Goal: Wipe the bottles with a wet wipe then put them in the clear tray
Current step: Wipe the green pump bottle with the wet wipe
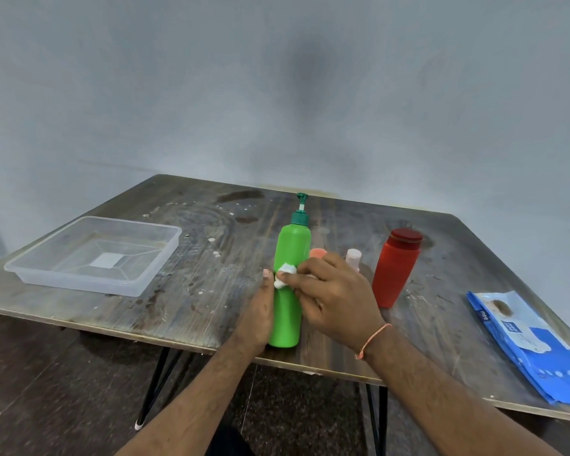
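Observation:
A tall green pump bottle (pixel 292 248) stands upright near the table's front edge. My left hand (pixel 259 311) holds its lower left side, thumb up along the bottle. My right hand (pixel 333 294) pinches a crumpled white wet wipe (pixel 284 274) against the bottle's middle. Behind my right hand stand a red bottle (pixel 396 268), a small pale pink bottle (pixel 353 258) and an orange-capped item (pixel 318 253), mostly hidden. The clear tray (pixel 145 278) lies at the left with nothing in it.
A blue wet wipe pack (pixel 527 343) lies at the table's right edge. The wooden table (pixel 195 291) is stained and speckled. A grey wall rises close behind it. Black table legs show below the front edge.

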Motion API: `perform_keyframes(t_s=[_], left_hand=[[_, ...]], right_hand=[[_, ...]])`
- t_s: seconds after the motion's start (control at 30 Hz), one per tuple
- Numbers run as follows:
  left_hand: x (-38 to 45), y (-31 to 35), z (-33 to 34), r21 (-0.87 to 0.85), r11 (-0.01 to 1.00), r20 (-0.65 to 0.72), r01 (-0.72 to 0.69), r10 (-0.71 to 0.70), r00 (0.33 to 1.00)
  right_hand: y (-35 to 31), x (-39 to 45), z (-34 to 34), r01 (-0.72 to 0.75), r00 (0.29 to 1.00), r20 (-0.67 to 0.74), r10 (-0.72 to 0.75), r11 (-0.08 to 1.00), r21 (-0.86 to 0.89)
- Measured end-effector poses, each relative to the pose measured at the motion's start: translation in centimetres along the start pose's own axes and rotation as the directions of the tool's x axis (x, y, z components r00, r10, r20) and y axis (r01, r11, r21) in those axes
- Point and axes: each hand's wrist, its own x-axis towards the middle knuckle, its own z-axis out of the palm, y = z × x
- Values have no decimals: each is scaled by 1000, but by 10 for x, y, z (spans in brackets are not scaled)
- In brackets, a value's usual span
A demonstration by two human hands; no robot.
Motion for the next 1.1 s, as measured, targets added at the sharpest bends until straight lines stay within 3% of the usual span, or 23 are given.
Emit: perform_keyframes(t_s=[0.2,0.33,0.43,0.57,0.7,0.9,1.1], left_hand=[[-4,4,-2,8,999,39,41,-42,998],[-3,3,-4,12,999,51,53,-53,997],[-3,6,-1,-82,993,32,79,-77,997],[-2,11,-1,-259,960,-9,106,-112,994],[-4,18,1,-294,949,5,112,-116,993],[-2,13,-2,-215,973,116,84,-60,991],[-2,12,-6,-211,970,207,125,-81,975]], right_hand=[[13,31,-4,-203,967,-150,206,979,32],[12,30,-1,-240,954,-170,249,968,70],[9,15,1,-180,973,-128,191,979,92],[2,-18,6,-22,999,34,18,992,127],[4,-19,7,-2,999,40,-3,994,111],[15,22,5,-167,975,-133,180,980,106],[18,35,6,-268,940,-164,300,944,193]])
